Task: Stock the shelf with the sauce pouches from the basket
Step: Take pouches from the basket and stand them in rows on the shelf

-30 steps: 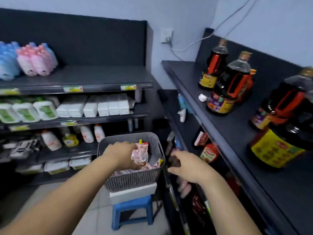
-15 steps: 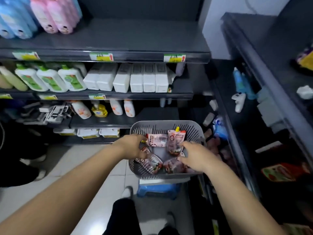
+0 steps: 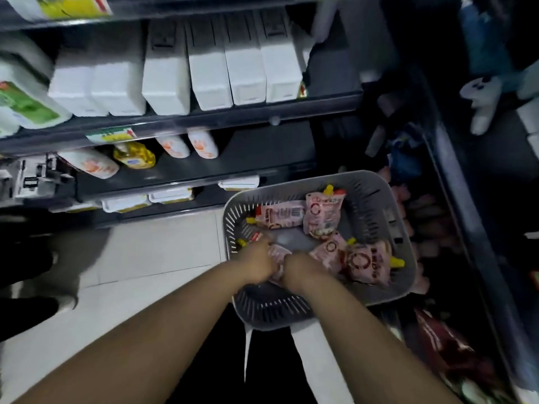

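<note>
White cartons [image 3: 204,68] are lined in a row on a dark shelf [image 3: 180,119] up and to the left of the basket, with a green-labelled jug [image 3: 23,106] at the row's left end. On the shelf board below that, white bottles with orange marks [image 3: 186,144] and a yellow bottle [image 3: 134,155] are seen lying back, still to the left of the basket and above it. Pale floor tiles [image 3: 145,252] are spread directly left of the basket.

The grey slotted basket [image 3: 376,188] is set low in the middle of the view. The left hand [image 3: 258,259] is lowered inside the basket at its near left corner, and the right hand [image 3: 302,268] is pressed close beside it; both are curled around one pink sauce pouch [image 3: 277,255] that is held between them, though the fingers are blurred and the exact grip cannot be made out. A small yellow-capped pouch [image 3: 248,239] is seen just left of the left hand against the basket wall. Further pink sauce pouches [image 3: 320,214] are spread across the far and right parts of the basket floor, two at the far side and two [image 3: 364,263] right of the hands.

Right of the basket, a dark shelf edge [image 3: 455,199] is seen running down the view, with pinkish shapes [image 3: 420,228] below it too blurred to be identified.
</note>
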